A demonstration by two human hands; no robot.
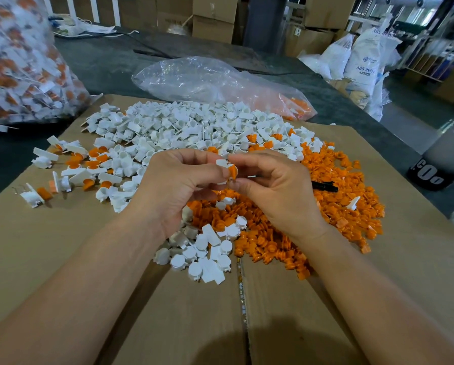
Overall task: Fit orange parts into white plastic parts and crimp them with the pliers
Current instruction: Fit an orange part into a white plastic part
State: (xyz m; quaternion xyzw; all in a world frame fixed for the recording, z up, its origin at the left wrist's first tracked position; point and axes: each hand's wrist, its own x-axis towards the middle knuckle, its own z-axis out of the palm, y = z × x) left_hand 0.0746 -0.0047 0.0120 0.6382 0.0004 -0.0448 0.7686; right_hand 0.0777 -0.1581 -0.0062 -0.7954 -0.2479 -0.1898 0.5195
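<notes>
Held item: one white part (222, 162), pinched between thumb and fingertips of the left hand (178, 180). One orange part (232, 172) is pinched by the curled fingers of the right hand (270, 185) and touches the white part's lower right side. Both are raised above the stock, between the two hands. Pliers (324, 186): a black handle lying on the heap of orange parts (347, 206), just right of the right hand, which hides the rest. Heap of white parts (183, 130): behind the hands, meeting the orange heap at its right edge. A smaller cluster of white caps (207, 256) lies beneath the wrists. Loose fitted pieces (73, 167), white with orange inserts, are scattered to the left. Base: a cardboard sheet (62, 259) on a dark table (102, 61). Beyond the heaps lies a crumpled clear bag (207, 80) with orange parts in its right end. Far left stands a large clear sack of fitted pieces (17, 64). Background: cardboard boxes (215, 19) and white sacks (360, 56).
</notes>
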